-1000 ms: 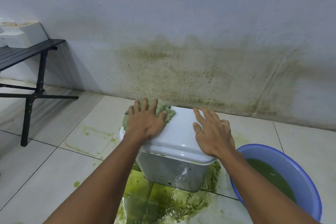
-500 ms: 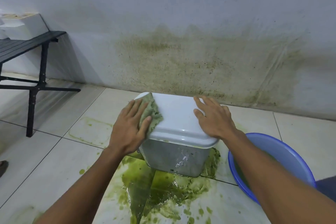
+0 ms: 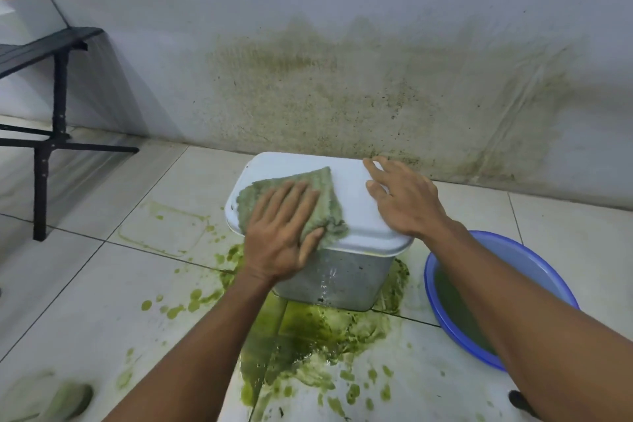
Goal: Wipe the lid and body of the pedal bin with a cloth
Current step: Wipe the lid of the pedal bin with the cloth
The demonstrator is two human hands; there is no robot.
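— Where is the pedal bin (image 3: 342,281) in the head view?

— It stands on the tiled floor (image 3: 85,284), just in front of the stained wall (image 3: 342,44). Its white lid (image 3: 346,181) is down, and a green puddle (image 3: 308,336) spreads round its base.

— And the cloth (image 3: 329,212)?

— It is greenish and lies on the near left part of the lid. The left hand (image 3: 281,233) presses it flat, with the fingers (image 3: 291,199) straight and close together and the thumb along the cloth's near edge.

— The other hand?

— The right hand (image 3: 404,205) rests palm down on the right side of the lid, fingers spread and touching bare plastic. It holds nothing.

— Anything else close by?

— A blue basin (image 3: 513,257) of green water sits on the floor just right of the bin, under the right forearm. Well to the left stands a black slatted surface (image 3: 44,48) on legs.
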